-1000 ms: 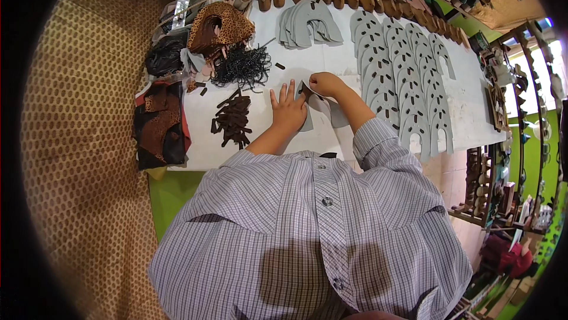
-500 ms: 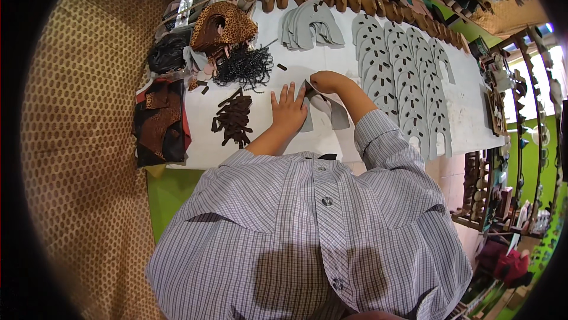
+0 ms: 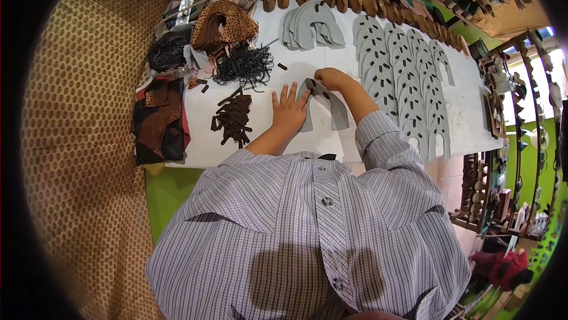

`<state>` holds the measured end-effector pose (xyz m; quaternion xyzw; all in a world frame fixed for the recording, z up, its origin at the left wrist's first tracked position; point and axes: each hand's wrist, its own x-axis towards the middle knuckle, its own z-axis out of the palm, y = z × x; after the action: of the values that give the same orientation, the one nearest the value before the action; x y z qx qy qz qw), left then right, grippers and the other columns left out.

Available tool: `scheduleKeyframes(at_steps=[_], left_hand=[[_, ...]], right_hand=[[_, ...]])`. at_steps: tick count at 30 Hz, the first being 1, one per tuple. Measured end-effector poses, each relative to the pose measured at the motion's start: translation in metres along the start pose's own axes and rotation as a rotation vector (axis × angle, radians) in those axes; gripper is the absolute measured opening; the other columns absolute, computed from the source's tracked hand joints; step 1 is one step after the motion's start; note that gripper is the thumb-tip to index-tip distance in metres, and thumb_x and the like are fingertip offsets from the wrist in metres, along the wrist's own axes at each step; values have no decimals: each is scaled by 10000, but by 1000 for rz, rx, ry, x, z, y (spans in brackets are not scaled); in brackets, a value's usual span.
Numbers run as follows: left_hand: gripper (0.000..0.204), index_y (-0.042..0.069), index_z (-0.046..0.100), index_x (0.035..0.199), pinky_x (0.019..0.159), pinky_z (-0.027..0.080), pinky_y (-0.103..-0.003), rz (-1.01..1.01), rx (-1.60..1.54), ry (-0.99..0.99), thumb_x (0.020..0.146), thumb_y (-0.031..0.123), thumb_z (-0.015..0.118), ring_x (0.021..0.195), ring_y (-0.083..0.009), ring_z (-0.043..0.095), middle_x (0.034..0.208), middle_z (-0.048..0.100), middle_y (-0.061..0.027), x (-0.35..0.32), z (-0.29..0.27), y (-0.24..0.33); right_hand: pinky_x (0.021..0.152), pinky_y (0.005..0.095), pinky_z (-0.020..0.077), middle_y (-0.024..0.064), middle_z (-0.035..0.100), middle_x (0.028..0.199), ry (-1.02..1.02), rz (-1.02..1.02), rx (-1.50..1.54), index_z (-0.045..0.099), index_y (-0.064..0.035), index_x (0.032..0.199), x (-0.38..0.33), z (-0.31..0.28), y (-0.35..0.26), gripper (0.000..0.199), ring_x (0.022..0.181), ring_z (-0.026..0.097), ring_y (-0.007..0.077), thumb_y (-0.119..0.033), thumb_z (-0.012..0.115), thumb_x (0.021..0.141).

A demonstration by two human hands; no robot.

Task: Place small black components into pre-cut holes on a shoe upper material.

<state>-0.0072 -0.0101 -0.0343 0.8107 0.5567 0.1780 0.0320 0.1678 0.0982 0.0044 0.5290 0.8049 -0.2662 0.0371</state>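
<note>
In front of me on the white table lies a grey U-shaped cutout, its curved end pointing away. A small dark strip shows on its curved top. My left hand lies flat with fingers spread, its thumb side over the cutout's left arm. At the upper right of the curve is my right hand, its fingers curled in. What those fingers hold, if anything, is hidden. To the left, a loose pile of dark short strips lies on the table.
Overlapping rows of grey U-shaped cutouts, with dark strips on them, cover the table's right. A stack of similar cutouts lies at the back. Brown shoe lasts line the far edge. Leopard-print material and black trim lie left.
My right hand has shifted slightly right along the cutout's curve, uncovering the dark strip and more of the cutout's top. My left hand has stayed nearly still.
</note>
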Motion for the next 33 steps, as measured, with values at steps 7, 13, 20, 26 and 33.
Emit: scheduleKeyframes(at_steps=[7,13,20,26,33], left_hand=[[434,271,475,1258,1030,152,-593,-19,7,-45,826,258,521,1293,-335,279,1373,359,-132,0,-3,0],[434,273,481,1258,1030,151,-595,-6,5,-42,826,266,509,1288,-337,287,1372,360,-134,2,0,-1],[321,243,592,1124,1027,161,-594,-65,-119,-89,806,269,551,1270,-334,315,1356,382,-126,17,-7,-4],[178,164,659,904,1018,168,-602,34,-222,-10,745,241,640,1230,-287,376,1305,446,-94,39,-12,-10],[67,131,615,665,988,143,-660,348,-47,202,699,177,650,1158,-212,457,1195,538,-10,48,-4,-15]], right_hand=[[754,337,450,203,627,900,8,273,486,643,26,904,-14,-8,-6,656,851,598,269,-604,589,729],[749,368,459,210,636,928,-89,210,264,668,8,898,-9,-4,4,639,805,607,342,-584,648,662],[781,419,445,94,611,982,221,311,-63,646,-142,955,-24,4,-22,406,932,578,290,-428,703,673],[823,444,409,62,582,990,688,341,-6,628,-173,969,-46,27,-14,289,959,551,270,-300,676,714],[798,438,414,47,600,959,667,347,164,652,-148,913,-81,60,-13,187,940,546,270,-231,620,749]])
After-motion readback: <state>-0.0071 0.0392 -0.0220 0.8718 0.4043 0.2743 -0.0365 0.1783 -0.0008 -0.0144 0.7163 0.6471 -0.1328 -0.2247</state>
